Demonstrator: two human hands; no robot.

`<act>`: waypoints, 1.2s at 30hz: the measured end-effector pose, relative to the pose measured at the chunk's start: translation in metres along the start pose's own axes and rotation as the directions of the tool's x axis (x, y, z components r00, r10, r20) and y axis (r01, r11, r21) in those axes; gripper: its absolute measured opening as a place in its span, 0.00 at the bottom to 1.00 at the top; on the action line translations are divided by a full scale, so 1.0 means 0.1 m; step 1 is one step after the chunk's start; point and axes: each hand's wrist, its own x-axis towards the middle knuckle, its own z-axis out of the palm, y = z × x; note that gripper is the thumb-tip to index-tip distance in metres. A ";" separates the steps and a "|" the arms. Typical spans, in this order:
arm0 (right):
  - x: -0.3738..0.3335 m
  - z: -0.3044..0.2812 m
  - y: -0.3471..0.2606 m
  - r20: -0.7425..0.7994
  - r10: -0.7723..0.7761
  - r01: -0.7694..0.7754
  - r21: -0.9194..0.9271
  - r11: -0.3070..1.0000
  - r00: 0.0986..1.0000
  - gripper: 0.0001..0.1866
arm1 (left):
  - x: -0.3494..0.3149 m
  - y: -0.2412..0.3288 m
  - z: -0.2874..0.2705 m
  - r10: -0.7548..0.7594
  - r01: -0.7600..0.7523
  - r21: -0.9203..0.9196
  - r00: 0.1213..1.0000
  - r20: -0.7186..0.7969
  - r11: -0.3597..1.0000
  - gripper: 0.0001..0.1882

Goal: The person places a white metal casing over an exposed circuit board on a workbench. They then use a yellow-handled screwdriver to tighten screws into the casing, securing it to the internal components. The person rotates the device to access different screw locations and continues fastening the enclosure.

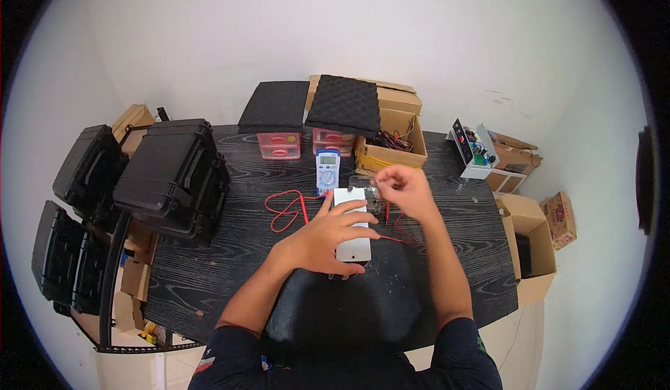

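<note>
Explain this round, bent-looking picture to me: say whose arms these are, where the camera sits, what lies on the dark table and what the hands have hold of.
There is no machine here, only a person working with bare hands. The one picture comes from a wide fisheye camera worn on the person's head, looking down, so straight edges bend toward the rim and the forearms come in from below.

The left hand lies flat on a white rectangular box on the black wood-grain table. The right hand is closed, fingers pinched, above the box's far end; what it pinches is too small to tell.

Behind the box stands a blue multimeter, with red test leads looping to its left. Further back are small pink drawer units topped with black foam pads and a cardboard box of wires. Black hard cases sit at the left.
</note>
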 end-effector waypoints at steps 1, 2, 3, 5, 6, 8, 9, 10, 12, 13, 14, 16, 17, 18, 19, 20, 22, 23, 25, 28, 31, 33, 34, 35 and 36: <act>-0.12 0.02 -0.17 0.073 -0.118 0.123 -0.067 0.990 0.990 0.08 | -0.01 0.00 0.00 -0.009 0.009 0.007 1.000 0.008 1.000 0.37; -0.23 0.07 -0.35 0.160 -0.231 0.251 -0.121 0.960 0.960 0.08 | -0.05 -0.01 0.00 -0.027 0.027 0.003 1.000 -0.007 1.000 0.37; -0.33 0.09 -0.51 0.248 -0.333 0.379 -0.165 0.911 0.910 0.08 | -0.08 -0.02 -0.01 -0.040 0.040 -0.004 0.999 -0.021 0.999 0.38; -0.51 0.19 -0.72 0.432 -0.337 0.453 -0.201 0.868 0.837 0.09 | -0.12 -0.02 -0.02 -0.046 0.046 -0.014 0.998 -0.033 0.999 0.38; -0.61 0.24 -0.77 0.483 -0.301 0.455 -0.242 0.857 0.822 0.09 | -0.10 -0.02 -0.02 -0.038 0.038 -0.017 0.999 -0.032 0.999 0.38; -0.71 0.31 -0.85 0.483 -0.292 0.477 -0.321 0.819 0.826 0.11 | -0.07 -0.02 -0.02 -0.026 0.026 -0.015 0.999 -0.027 1.000 0.38; -0.74 0.33 -0.86 0.484 -0.288 0.487 -0.357 0.797 0.826 0.12 | -0.06 -0.02 -0.01 -0.021 0.021 -0.010 1.000 -0.023 1.000 0.38; -0.76 0.32 -0.86 0.470 -0.288 0.493 -0.400 0.773 0.834 0.13 | -0.06 -0.02 -0.01 -0.019 0.019 -0.004 1.000 -0.020 1.000 0.37; -0.79 0.32 -0.84 0.442 -0.291 0.498 -0.480 0.722 0.848 0.14 | -0.05 -0.02 -0.01 -0.019 0.019 -0.004 0.999 -0.031 1.000 0.37; -0.80 0.32 -0.84 0.462 -0.263 0.490 -0.484 0.725 0.847 0.14 | -0.06 -0.02 -0.01 -0.020 0.020 -0.005 0.999 -0.037 1.000 0.37; -0.81 0.31 -0.84 0.479 -0.234 0.479 -0.492 0.727 0.846 0.15 | -0.06 -0.02 -0.01 -0.015 0.014 -0.005 0.999 -0.031 1.000 0.35; -0.84 0.31 -0.86 0.503 -0.223 0.491 -0.497 0.715 0.835 0.15 | -0.05 -0.02 -0.02 -0.003 0.003 -0.005 1.000 -0.018 1.000 0.33; -0.84 0.32 -0.87 0.517 -0.239 0.513 -0.491 0.704 0.822 0.15 | -0.06 -0.03 -0.02 -0.005 0.005 -0.007 1.000 -0.021 1.000 0.33; -0.85 0.32 -0.87 0.529 -0.256 0.535 -0.484 0.692 0.809 0.16 | -0.06 -0.04 -0.01 -0.007 0.007 -0.009 1.000 -0.023 1.000 0.33; -0.85 0.33 -0.90 0.530 -0.245 0.527 -0.487 0.696 0.812 0.16 | -0.07 -0.04 -0.01 -0.008 0.007 -0.011 1.000 -0.025 1.000 0.33; -0.85 0.34 -0.95 0.531 -0.234 0.520 -0.489 0.701 0.814 0.17 | -0.07 -0.04 0.00 -0.018 0.018 -0.011 0.999 -0.033 1.000 0.34; -0.85 0.37 -0.95 0.529 -0.233 0.512 -0.475 0.716 0.816 0.18 | -0.08 -0.02 0.01 -0.038 0.037 -0.010 0.998 -0.047 0.999 0.37; -0.86 0.37 -0.94 0.522 -0.244 0.511 -0.462 0.725 0.818 0.18 | -0.07 -0.03 0.01 -0.033 0.032 -0.005 0.998 -0.044 0.999 0.37; -0.85 0.39 -0.93 0.511 -0.262 0.509 -0.433 0.744 0.819 0.18 | -0.07 -0.04 0.01 -0.022 0.023 0.006 0.999 -0.039 1.000 0.38; -0.82 0.39 -0.94 0.499 -0.274 0.498 -0.396 0.772 0.822 0.16 | -0.06 -0.04 0.00 -0.025 0.025 -0.010 0.999 -0.034 1.000 0.38; -0.80 0.39 -0.89 0.491 -0.286 0.499 -0.382 0.778 0.823 0.13 | -0.07 -0.01 -0.01 -0.027 0.027 -0.007 0.999 -0.045 1.000 0.38; -0.82 0.41 -0.85 0.488 -0.322 0.525 -0.365 0.769 0.811 0.10 | -0.06 -0.03 0.02 -0.018 0.017 -0.007 0.999 -0.050 1.000 0.39; -0.82 0.40 -0.86 0.505 -0.306 0.515 -0.350 0.782 0.807 0.10 | -0.06 -0.04 0.03 -0.013 0.013 -0.007 0.999 -0.053 1.000 0.39; -0.80 0.39 -0.86 0.523 -0.290 0.505 -0.332 0.797 0.801 0.09 | -0.06 -0.04 0.03 -0.016 0.015 -0.009 0.999 -0.052 1.000 0.39; -0.79 0.39 -0.86 0.541 -0.275 0.494 -0.314 0.811 0.795 0.09 | -0.06 -0.03 0.01 -0.018 0.018 -0.010 0.999 -0.050 1.000 0.39</act>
